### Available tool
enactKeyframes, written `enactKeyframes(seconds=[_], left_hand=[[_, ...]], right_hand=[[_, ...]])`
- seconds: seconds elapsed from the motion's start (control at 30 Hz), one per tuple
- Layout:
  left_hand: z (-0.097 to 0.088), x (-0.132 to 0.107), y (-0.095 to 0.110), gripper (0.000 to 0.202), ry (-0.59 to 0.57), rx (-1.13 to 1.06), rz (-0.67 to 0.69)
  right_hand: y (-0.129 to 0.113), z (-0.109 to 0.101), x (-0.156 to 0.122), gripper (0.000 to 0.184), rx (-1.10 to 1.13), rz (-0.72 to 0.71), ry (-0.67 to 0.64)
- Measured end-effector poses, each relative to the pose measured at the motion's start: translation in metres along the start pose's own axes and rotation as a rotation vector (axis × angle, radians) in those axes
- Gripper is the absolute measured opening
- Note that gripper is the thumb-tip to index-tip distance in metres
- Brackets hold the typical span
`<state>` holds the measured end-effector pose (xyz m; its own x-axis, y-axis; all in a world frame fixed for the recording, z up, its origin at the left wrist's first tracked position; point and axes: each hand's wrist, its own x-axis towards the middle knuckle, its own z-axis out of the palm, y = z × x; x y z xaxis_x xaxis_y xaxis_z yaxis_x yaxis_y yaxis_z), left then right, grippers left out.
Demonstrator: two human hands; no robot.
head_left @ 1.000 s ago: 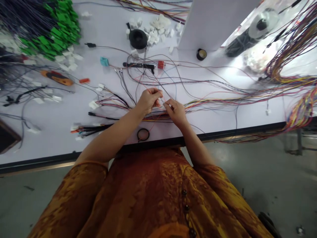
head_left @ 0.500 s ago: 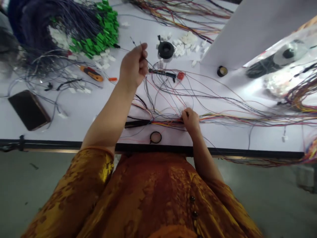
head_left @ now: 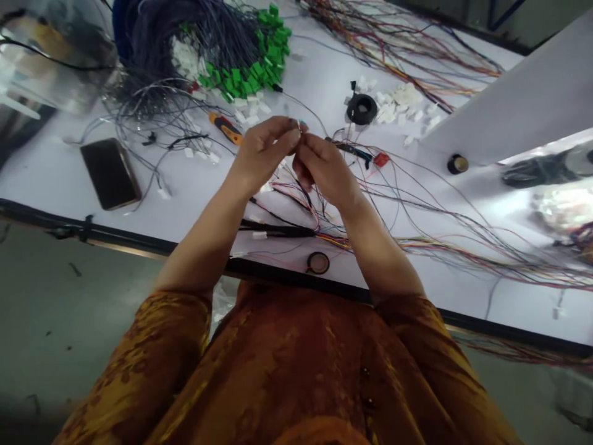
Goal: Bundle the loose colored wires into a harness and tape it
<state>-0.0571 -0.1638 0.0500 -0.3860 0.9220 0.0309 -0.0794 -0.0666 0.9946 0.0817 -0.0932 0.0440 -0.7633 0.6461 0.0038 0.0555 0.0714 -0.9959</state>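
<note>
Well, the person's left hand (head_left: 265, 154) and right hand (head_left: 322, 172) were raised close together over a white worktable (head_left: 315, 68), their fingertips (head_left: 294, 127) almost meeting. Both hands were clenched in a tight pinch on thin insulated wires (head_left: 313, 117), though the strands were too fine to tell how many each hand gripped. These wires sat between the fingers, above a loose spread of red, black and blue leads (head_left: 393, 204). Just below the wrists lay a black-sheathed cable (head_left: 278, 230), and a small black ring (head_left: 318, 262) sat near the table's front edge. Up and to the left of the hands was a dark wire bundle (head_left: 185, 43) with green connectors (head_left: 241, 77) and white connectors (head_left: 250, 114), beside an orange-and-black tool handle (head_left: 225, 128). Farther left lay a dark smartphone (head_left: 110, 173). Beyond the hands were a black tape roll (head_left: 361, 109), a small red connector (head_left: 381, 160) and a heap of white connectors (head_left: 403, 96). The person's sleeves and front were covered by a mottled orange-gold garment (head_left: 278, 371).
</note>
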Motion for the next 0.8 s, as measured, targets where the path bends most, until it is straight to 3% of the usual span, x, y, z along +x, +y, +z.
enactKeyframes(seconds=[0.1, 0.17, 0.23, 0.3, 0.43, 0.53, 0.67, 0.8], left_hand=[[-0.046, -0.008, -0.030, 0.034, -0.150, 0.332, 0.073], [-0.067, -0.016, -0.055, 0.038, -0.148, 0.577, 0.038], [-0.074, -0.022, -0.074, 0.034, -0.109, 0.723, 0.032], [-0.072, -0.027, -0.081, 0.028, -0.065, 0.779, 0.058], [-0.061, -0.033, -0.071, 0.024, -0.032, 0.747, 0.141], [-0.056, -0.035, -0.068, 0.027, -0.024, 0.595, 0.180], [-0.052, -0.034, -0.085, 0.035, -0.059, 0.364, 0.207], [-0.047, -0.033, -0.099, 0.036, -0.092, 0.182, 0.113]], right_hand=[[0.012, 0.018, -0.008, 0.029, -0.009, -0.007, 0.037], [0.020, 0.028, -0.018, 0.027, -0.083, -0.026, 0.031], [0.026, 0.039, -0.027, 0.020, -0.137, -0.034, 0.038], [0.031, 0.049, -0.034, 0.013, -0.173, -0.019, 0.057], [0.039, 0.053, -0.043, 0.006, -0.258, 0.023, 0.117], [0.043, 0.046, -0.047, 0.015, -0.307, -0.009, 0.175], [0.043, 0.035, -0.052, 0.016, -0.405, 0.013, 0.221], [0.038, 0.031, -0.058, 0.015, -0.628, 0.058, 0.274]])
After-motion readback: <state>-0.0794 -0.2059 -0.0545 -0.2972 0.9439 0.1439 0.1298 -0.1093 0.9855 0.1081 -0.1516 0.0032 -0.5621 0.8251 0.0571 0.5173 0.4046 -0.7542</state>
